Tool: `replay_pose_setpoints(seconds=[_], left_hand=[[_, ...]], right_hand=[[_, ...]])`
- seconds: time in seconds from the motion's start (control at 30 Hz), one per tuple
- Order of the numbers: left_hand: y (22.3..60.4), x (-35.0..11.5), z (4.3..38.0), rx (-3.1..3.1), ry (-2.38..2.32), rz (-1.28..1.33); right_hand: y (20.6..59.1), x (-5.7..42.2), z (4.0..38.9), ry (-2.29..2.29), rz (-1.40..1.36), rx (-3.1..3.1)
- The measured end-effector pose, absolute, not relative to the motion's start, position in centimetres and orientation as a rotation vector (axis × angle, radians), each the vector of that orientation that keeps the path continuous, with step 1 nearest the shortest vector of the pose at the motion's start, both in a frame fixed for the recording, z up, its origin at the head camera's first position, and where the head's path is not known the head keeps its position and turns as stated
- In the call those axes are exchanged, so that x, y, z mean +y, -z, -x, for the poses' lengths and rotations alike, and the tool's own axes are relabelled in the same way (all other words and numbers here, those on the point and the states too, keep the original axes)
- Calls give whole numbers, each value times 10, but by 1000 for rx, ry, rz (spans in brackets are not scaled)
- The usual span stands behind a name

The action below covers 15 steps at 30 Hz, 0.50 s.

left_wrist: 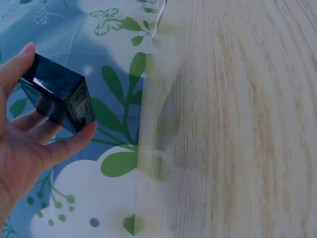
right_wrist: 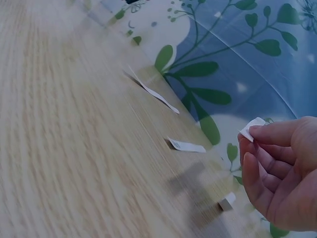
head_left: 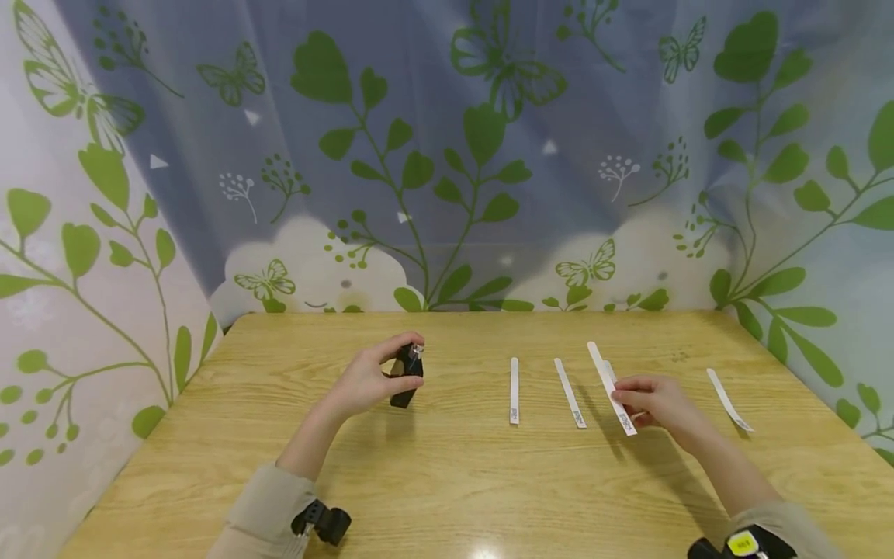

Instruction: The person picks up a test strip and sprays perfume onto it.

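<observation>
Right, L hand has a firm grasp here, thumb one side and fingers the other, w/ a dark boxy bottle pinched b/w them; bottle's tilted, held up clear of the table, shiny bit at its top end, and the L wrist view shows glossy flat faces catching the light. Over to R hand, also grasping: thumb & fingertips pinch a white strip, lifted off the wood, slanting from upper L to lower R, dark print at the near end. Another bit of white peeks out just behind it in the head view, partly hidden, can't tell how much of it there is. And on the table, L to R: first strip lying nearly straight away from the person, print at its near end; second strip near it, angled, print at the near end too, b/w the first one and R hand; then a bowed strip out beyond R hand, well apart from the other two. Bottle's well L of the lot. Beige sleeves on both arms, black wrist device on the L one, and behind the table's far edge a blue-and-white curtain w/ green leaves & butterflies.
</observation>
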<state>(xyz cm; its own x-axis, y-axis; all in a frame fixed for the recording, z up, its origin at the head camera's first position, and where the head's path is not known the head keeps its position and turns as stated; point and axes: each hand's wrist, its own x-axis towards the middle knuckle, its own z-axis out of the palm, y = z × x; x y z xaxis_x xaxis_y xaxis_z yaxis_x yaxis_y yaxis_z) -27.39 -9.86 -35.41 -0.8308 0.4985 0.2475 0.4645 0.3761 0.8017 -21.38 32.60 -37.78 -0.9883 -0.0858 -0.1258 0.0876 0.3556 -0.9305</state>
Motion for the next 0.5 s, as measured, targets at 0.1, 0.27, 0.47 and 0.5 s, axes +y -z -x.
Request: replay_pose_setpoints(seconds=[0.1,0.27,0.47,0.5], left_hand=[[354,-99,275,2568,-1491,-914],[357,-99,274,2578,-1485,-893],[358,-99,272,2576,-1487,-854],[358,-100,272,2576,-1489,-853]], right_hand=[[378,337,214,1724,-12,2453],[380,351,211,1756,-38,2447],[384,367,209,1820,-72,2413],[385,370,209,1834,-80,2403]])
